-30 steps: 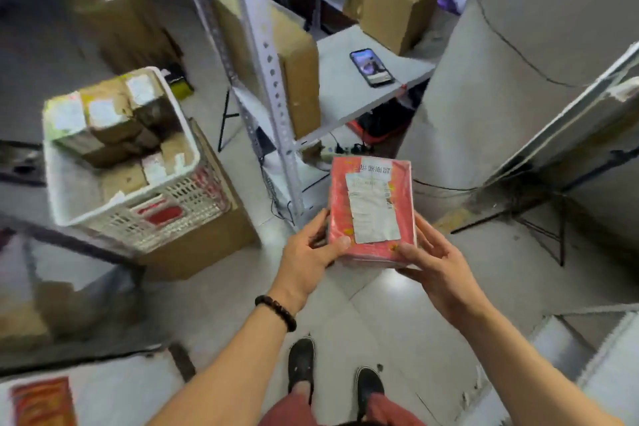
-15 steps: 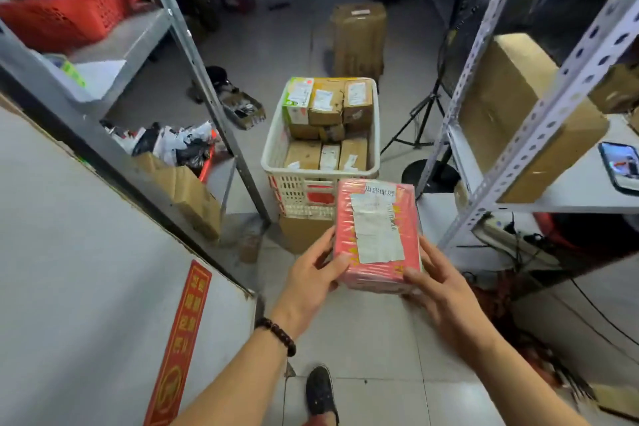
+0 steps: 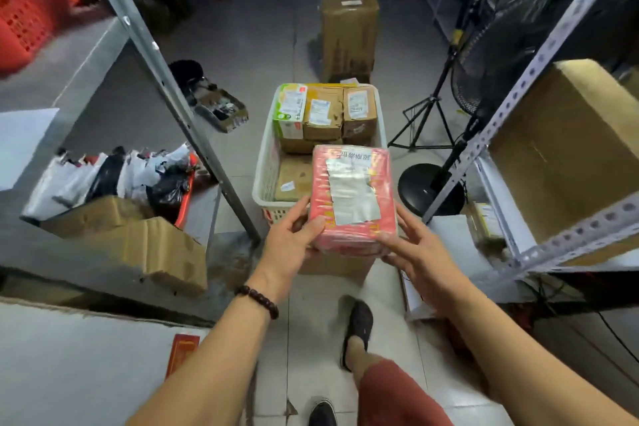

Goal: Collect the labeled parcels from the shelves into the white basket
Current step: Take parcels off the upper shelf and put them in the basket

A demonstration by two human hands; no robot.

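Pale floor tiles (image 3: 242, 28) ran up the middle of the frame under dim, cool light. Grey perforated-steel shelving flanked them, with one upright (image 3: 162, 79) slanting at left and another (image 3: 539, 59) at right. A red crate (image 3: 31, 10) sat upper left and a big cardboard box (image 3: 567, 149) at right. A tall brown carton (image 3: 349, 34) stood top centre, and a black fan base (image 3: 415, 190) right of centre.

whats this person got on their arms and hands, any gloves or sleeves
Both forearms are bare, no sleeves in view. The left hand and right hand wear no gloves. A dark beaded bracelet circles the left wrist; the right wrist shows no band or watch.
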